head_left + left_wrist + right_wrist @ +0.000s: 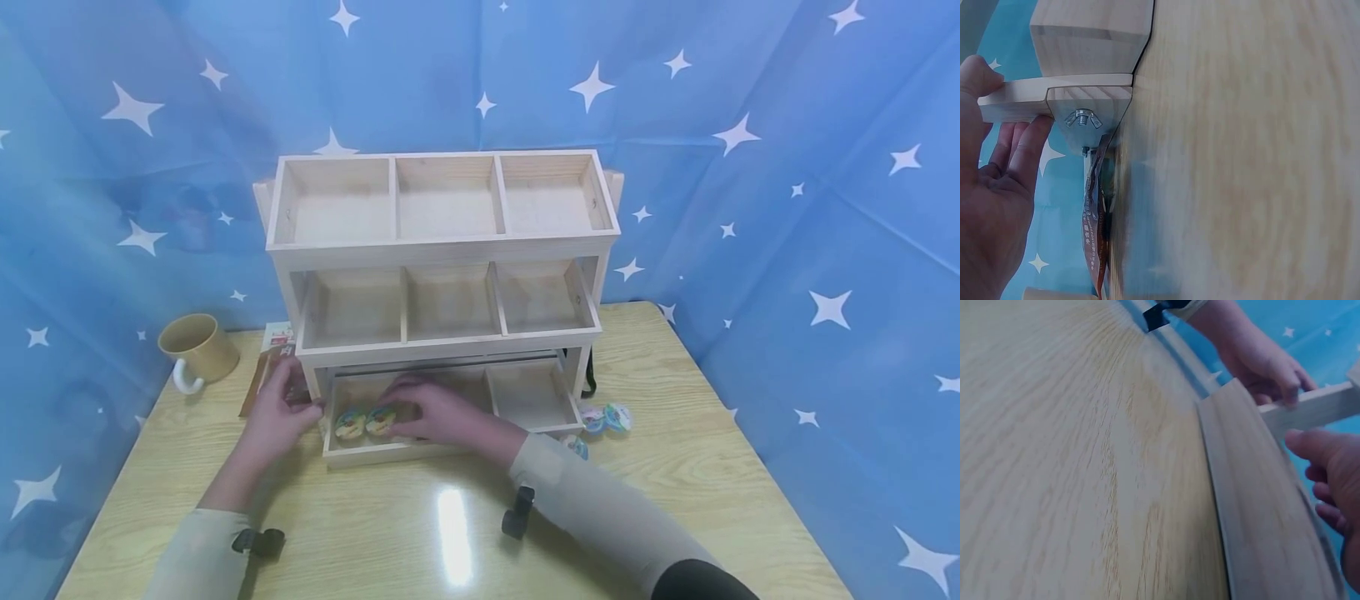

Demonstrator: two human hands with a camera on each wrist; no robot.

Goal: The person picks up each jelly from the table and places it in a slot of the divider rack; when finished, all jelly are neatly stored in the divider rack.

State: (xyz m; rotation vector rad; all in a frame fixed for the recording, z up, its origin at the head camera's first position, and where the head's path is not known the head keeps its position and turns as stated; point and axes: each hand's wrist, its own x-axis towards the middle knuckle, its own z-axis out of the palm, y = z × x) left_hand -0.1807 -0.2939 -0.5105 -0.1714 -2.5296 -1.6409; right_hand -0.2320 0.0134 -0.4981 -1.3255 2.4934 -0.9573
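Note:
A three-tier wooden rack point(442, 248) stands on the table, each tier split into three compartments. My left hand point(277, 417) grips its left upright point(1016, 100), thumb on one side and fingers on the other. In the bottom tray point(367, 457), my right hand point(442, 412) reaches into the left compartment and pinches a small yellow jelly cup point(380, 421) between thumb and fingers. Another yellow jelly cup point(349, 425) sits just left of it. In the right wrist view, the tray's front board point(1254, 500) hides the cups and part of the right hand.
Blue-lidded cups point(618, 417) lie on the table by the rack's right side, one partly behind the right forearm. A tan mug point(198, 346) with a white handle stands at the left, near a brown packet point(258, 383). A starry blue curtain point(480, 75) hangs behind.

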